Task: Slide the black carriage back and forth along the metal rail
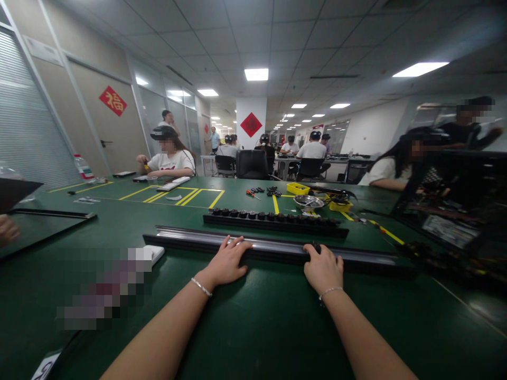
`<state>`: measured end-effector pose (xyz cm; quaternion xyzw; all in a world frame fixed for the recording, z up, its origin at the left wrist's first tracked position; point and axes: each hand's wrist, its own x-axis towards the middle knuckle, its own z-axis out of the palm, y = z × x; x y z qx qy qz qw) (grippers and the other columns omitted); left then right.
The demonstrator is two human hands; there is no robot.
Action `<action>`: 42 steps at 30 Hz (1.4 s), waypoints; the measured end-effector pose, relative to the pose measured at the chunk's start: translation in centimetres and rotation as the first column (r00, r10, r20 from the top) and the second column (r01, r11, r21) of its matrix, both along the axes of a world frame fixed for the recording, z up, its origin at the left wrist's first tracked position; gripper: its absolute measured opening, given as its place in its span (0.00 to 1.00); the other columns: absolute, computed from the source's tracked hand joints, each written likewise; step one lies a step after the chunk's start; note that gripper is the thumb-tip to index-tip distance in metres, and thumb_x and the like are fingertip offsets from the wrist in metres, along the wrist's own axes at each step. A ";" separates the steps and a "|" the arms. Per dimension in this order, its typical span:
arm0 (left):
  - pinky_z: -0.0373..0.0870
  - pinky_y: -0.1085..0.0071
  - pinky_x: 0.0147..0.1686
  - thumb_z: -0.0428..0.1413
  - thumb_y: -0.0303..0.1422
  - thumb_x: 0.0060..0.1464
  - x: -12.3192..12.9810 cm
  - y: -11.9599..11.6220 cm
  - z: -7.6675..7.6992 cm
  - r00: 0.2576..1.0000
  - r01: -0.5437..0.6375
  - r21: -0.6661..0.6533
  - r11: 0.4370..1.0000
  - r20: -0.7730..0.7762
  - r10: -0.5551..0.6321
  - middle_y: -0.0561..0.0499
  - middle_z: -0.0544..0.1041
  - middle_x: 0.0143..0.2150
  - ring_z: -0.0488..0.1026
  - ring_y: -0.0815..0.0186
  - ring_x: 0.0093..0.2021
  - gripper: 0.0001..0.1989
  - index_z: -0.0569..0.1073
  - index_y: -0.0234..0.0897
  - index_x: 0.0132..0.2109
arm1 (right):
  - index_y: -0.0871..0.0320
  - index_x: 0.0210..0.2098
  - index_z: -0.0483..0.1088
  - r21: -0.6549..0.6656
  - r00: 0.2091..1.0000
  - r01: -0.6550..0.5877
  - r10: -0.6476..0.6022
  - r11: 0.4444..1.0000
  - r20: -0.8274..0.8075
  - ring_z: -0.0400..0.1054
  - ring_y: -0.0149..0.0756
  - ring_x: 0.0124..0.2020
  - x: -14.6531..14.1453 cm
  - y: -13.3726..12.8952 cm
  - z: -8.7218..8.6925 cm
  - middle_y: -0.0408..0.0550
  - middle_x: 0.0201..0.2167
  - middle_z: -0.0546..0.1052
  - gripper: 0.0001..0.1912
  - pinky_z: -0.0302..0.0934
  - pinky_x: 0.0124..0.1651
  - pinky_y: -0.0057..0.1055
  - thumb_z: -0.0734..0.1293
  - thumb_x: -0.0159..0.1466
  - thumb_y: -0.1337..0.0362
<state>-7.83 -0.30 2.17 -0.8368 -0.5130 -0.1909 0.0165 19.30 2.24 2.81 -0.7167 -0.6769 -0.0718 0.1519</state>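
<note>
A long dark rail (277, 249) with a shiny grey top lies across the green table (261, 316). My left hand (227, 259) rests on the rail near its middle, fingers apart, with nothing seen in them. Further right, my right hand (324, 266) is at the rail with its fingers curled round a small black part (316, 246). Just behind lies a second black rail (273, 222), with a row of several small black parts along its top.
Behind the rails are a metal bowl (308, 202), yellow bins (298, 188) and a screwdriver (252, 195). A white device (157, 255) lies at left. Dark equipment (455, 227) stands at right. Another person's hand (8, 229) shows at the left edge.
</note>
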 end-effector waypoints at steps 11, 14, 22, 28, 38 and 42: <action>0.34 0.51 0.64 0.55 0.31 0.46 0.0 -0.1 0.1 1.000 0.012 -0.005 1.000 0.008 -0.012 0.50 0.66 0.59 0.51 0.58 0.65 0.31 0.58 0.45 0.58 | 0.48 0.49 0.70 -0.023 0.993 0.110 -0.111 0.994 -0.039 0.60 0.48 0.53 2.1 0.5 0.4 0.56 0.50 0.67 0.24 0.46 0.55 0.53 0.54 0.58 0.70; 0.34 0.51 0.64 0.55 0.31 0.46 0.0 -0.1 0.1 1.000 0.016 -0.004 1.000 0.011 -0.016 0.50 0.66 0.59 0.51 0.58 0.65 0.31 0.58 0.45 0.58 | 0.48 0.49 0.69 -0.019 0.992 0.115 -0.116 0.993 -0.051 0.60 0.49 0.53 2.5 0.6 0.3 0.56 0.49 0.66 0.24 0.47 0.54 0.53 0.54 0.57 0.70; 0.34 0.51 0.64 0.55 0.32 0.46 -0.1 0.1 -0.1 1.000 0.012 0.008 1.000 0.010 -0.012 0.50 0.66 0.59 0.52 0.59 0.65 0.30 0.58 0.44 0.58 | 0.47 0.49 0.68 -0.063 0.987 0.148 -0.151 0.987 -0.050 0.59 0.48 0.54 2.7 0.8 0.3 0.55 0.50 0.65 0.22 0.46 0.56 0.53 0.54 0.59 0.68; 0.34 0.51 0.64 0.55 0.32 0.46 -0.1 0.0 -0.1 1.000 0.020 0.002 1.000 0.007 -0.020 0.50 0.66 0.59 0.51 0.59 0.65 0.31 0.58 0.44 0.58 | 0.47 0.48 0.67 -0.084 0.978 0.180 -0.187 0.980 -0.089 0.58 0.49 0.54 3.2 1.0 0.4 0.54 0.50 0.64 0.22 0.44 0.57 0.54 0.54 0.59 0.68; 0.34 0.51 0.64 0.55 0.32 0.46 -0.1 0.0 0.0 1.000 0.014 -0.002 1.000 0.002 -0.014 0.50 0.66 0.59 0.52 0.59 0.65 0.31 0.58 0.44 0.58 | 0.47 0.48 0.67 -0.079 0.965 0.224 -0.233 0.971 -0.122 0.58 0.49 0.54 4.4 1.0 0.4 0.54 0.49 0.64 0.23 0.45 0.56 0.55 0.53 0.58 0.70; 0.34 0.51 0.64 0.55 0.32 0.46 -0.1 0.0 0.0 1.000 0.012 -0.003 1.000 0.005 -0.012 0.50 0.66 0.59 0.51 0.59 0.65 0.31 0.57 0.45 0.58 | 0.47 0.47 0.68 -0.058 0.954 0.252 -0.258 0.966 -0.150 0.57 0.49 0.54 5.3 1.0 0.3 0.53 0.48 0.64 0.23 0.46 0.56 0.56 0.53 0.58 0.70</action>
